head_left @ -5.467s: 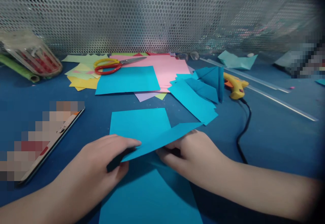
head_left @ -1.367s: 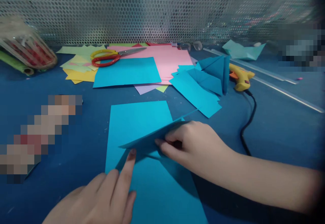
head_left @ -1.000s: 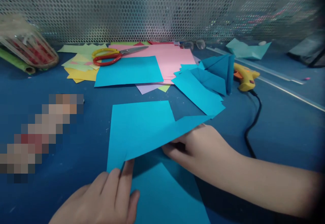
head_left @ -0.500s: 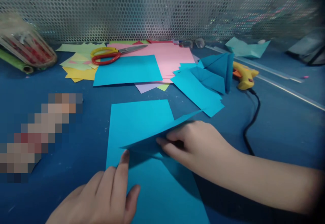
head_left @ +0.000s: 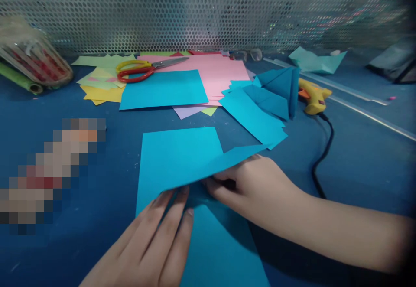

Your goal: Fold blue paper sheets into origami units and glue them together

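A blue paper sheet (head_left: 175, 159) lies on the blue table in front of me, with one corner folded over into a raised triangular flap. My right hand (head_left: 251, 187) pinches that flap from underneath at the fold. My left hand (head_left: 156, 243) lies flat on the lower part of the sheet, fingers stretched out, fingertips at the flap's edge.
Behind lie more sheets: blue (head_left: 164, 89), pink (head_left: 216, 72), yellow (head_left: 102, 94). Red and yellow scissors (head_left: 143, 70) rest on them. Folded blue pieces (head_left: 268, 98) lie to the right, beside a yellow glue gun (head_left: 313, 96) with a black cord (head_left: 321, 157). A perforated metal wall (head_left: 195, 9) closes the back.
The flap has been laid flatter and further left. My left hand has slid forward, its fingers now spread flat under the flap's edge.
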Demonstrator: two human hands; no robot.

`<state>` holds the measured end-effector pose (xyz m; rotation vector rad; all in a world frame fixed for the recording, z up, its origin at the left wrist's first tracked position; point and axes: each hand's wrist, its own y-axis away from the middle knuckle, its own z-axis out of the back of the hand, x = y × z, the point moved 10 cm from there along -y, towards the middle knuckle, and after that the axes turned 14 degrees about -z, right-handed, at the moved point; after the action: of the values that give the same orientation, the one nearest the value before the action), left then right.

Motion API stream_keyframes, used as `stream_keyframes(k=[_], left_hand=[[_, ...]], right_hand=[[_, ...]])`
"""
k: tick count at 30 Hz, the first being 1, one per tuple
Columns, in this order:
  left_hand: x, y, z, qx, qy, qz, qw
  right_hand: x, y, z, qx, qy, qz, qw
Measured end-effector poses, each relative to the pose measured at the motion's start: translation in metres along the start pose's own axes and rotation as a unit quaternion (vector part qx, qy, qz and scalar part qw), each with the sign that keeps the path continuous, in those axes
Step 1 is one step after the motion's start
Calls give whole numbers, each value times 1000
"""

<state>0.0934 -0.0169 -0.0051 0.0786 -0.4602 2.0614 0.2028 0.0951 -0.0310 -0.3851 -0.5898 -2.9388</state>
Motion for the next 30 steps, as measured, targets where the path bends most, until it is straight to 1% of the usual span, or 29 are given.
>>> stream_keyframes(k=[1, 3, 5, 7, 13, 18, 22, 25, 27, 29, 30], left_hand=[[1, -1, -2, 6, -2, -4, 1000], [-1, -4, -3, 5, -16, -34, 999], [-3, -7, 0, -9, -25, -61, 998], [-2, -7, 2, -20, -28, -68, 997], [-9, 3, -10, 14, -12, -107, 994], [-9, 8, -14, 35, -15, -108, 993], [-8, 6, -11, 30, -7, -94, 995], [-9, 3, -9, 21, 3, -71, 997], [-7, 2, -9, 7, 12, -36, 999], [-5, 2, -9, -12, 17, -1, 1000], [-5, 3, -8, -20, 16, 6, 1000]], right_hand=[[-1, 0, 0, -1, 5, -9, 1000], [-3, 0, 0, -3, 13, -22, 1000], [-2, 1, 0, -2, 8, -16, 1000], [-1, 2, 0, -1, 3, -6, 1000], [1, 1, 1, 2, 7, -1, 1000], [-2, 0, 0, 1, 11, -1, 1000], [-1, 1, 0, -17, 5, 21, 1000], [-1, 5, 1, -49, -2, 39, 998], [2, 9, 8, -104, -20, 65, 992], [7, 17, 17, -173, -54, 114, 977], [10, 21, 21, -194, -73, 146, 967]])
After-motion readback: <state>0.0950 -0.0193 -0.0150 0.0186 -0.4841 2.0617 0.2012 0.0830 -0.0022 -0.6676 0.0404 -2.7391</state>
